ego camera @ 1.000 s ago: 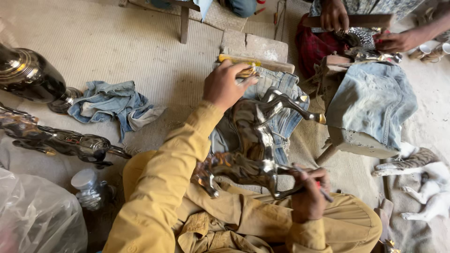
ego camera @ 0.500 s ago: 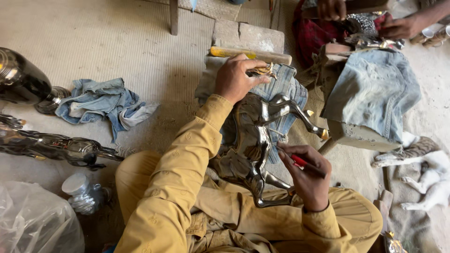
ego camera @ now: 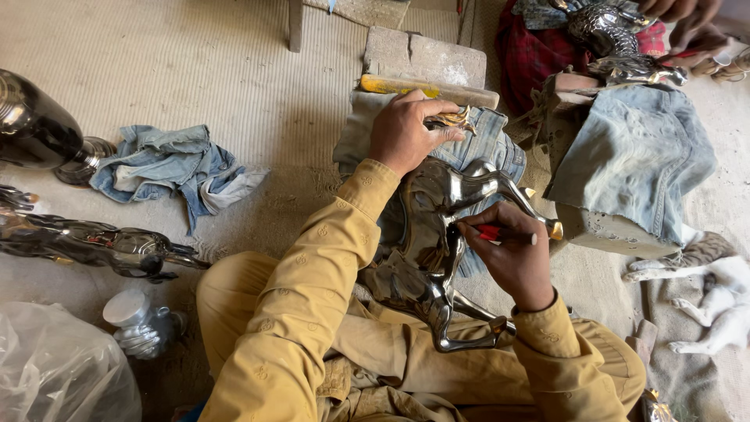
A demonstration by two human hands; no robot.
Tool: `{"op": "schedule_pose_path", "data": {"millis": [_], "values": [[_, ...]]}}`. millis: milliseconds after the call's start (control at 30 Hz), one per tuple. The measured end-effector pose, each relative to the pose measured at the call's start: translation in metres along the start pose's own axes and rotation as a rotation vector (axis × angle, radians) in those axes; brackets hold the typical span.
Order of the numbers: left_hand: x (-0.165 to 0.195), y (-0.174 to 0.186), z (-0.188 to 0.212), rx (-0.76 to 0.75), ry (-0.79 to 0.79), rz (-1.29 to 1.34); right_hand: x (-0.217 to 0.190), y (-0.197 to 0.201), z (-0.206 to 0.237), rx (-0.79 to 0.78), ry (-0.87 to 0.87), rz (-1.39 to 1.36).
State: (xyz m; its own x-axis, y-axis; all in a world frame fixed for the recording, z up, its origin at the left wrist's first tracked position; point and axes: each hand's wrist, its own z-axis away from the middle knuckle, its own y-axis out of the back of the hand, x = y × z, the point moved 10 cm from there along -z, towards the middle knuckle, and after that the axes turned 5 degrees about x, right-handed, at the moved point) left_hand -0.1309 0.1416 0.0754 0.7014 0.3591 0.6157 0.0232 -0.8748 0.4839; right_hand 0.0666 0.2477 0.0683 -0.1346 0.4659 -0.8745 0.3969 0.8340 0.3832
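- We see the left hand [ego camera: 402, 133] clamping the polished metal horse figure [ego camera: 437, 258] at 12 o'clock, over denim cloth [ego camera: 500, 144] in our lap.
- The right hand [ego camera: 512, 254] pinches a red-handled tool [ego camera: 500, 233] against its flank.
- We judge the surface already bright; detail work is unfinished.

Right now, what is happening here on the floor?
A person in mustard-yellow clothes sits on the floor with a shiny metal horse figure across the lap. The left hand presses its upper end onto a denim-covered block. The right hand holds a red-handled tool against the body. Another person's hands work on a similar figure at the top right.
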Motion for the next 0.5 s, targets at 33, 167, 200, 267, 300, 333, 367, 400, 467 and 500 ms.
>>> {"op": "schedule_pose_path", "data": {"millis": [33, 167, 200, 267, 300, 333, 367, 400, 467, 500], "values": [[-0.001, -0.001, 0.0, -0.009, 0.01, -0.001, 0.0, 0.0, -0.003, -0.015, -0.009, 0.014], [0.0, 0.0, -0.001, 0.013, -0.005, -0.005, 0.002, -0.002, -0.007, -0.048, -0.042, 0.051], [-0.001, 0.0, -0.001, 0.005, 0.001, -0.009, 0.003, -0.003, -0.008, -0.055, -0.049, 0.021], [-0.001, -0.001, -0.001, 0.0, 0.002, -0.012, 0.004, -0.003, -0.01, -0.067, -0.067, -0.039], [0.0, 0.0, -0.001, 0.006, -0.005, -0.013, 0.006, -0.003, -0.011, -0.08, -0.076, -0.027], [0.001, 0.0, -0.001, 0.011, -0.011, -0.014, 0.007, -0.003, -0.013, -0.094, -0.087, -0.015], [0.001, 0.0, 0.0, 0.014, -0.007, -0.008, 0.009, -0.003, -0.013, -0.107, -0.099, -0.003], [0.0, 0.001, 0.0, 0.017, -0.005, -0.003, 0.01, -0.003, -0.014, -0.132, -0.102, 0.006], [0.0, 0.001, 0.0, 0.015, -0.006, 0.002, 0.01, -0.003, -0.015, -0.177, -0.103, 0.023], [0.001, 0.0, -0.001, 0.013, -0.007, 0.003, 0.011, -0.001, -0.015, -0.165, -0.103, 0.019]]}}
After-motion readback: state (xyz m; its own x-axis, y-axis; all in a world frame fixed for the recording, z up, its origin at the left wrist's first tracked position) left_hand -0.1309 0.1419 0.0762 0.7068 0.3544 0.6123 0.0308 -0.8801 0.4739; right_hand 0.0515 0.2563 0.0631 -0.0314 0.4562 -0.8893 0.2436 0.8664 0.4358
